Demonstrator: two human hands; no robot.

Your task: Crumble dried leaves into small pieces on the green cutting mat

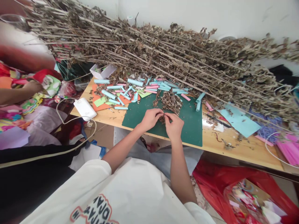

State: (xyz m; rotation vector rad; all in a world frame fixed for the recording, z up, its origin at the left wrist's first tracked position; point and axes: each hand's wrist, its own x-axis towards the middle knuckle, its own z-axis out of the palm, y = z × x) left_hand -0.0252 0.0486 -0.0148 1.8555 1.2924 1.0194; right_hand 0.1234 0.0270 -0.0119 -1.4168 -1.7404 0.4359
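My left hand point(151, 119) and my right hand point(174, 124) meet over the near part of a green cutting mat point(191, 130). Their thumbs and forefingers are pinched close together on a small brown bit that looks like dried leaf; most of it is hidden by the fingertips. Just beyond them on the mat lies a loose heap of crumbled dried leaves point(172, 102). Rolled paper tubes, blue point(135, 82) and pink point(151, 91), are strewn behind and to the left of the heap.
Long dried plant stalks point(149, 53) spread across the back of the wooden table point(233, 149). A white power bank point(84, 109) with a cable sits at the left edge. Blue paper point(240, 119) and a dark pen point(218, 120) lie right. A red bag point(210, 177) stands below. Another person's hand point(32, 88) is far left.
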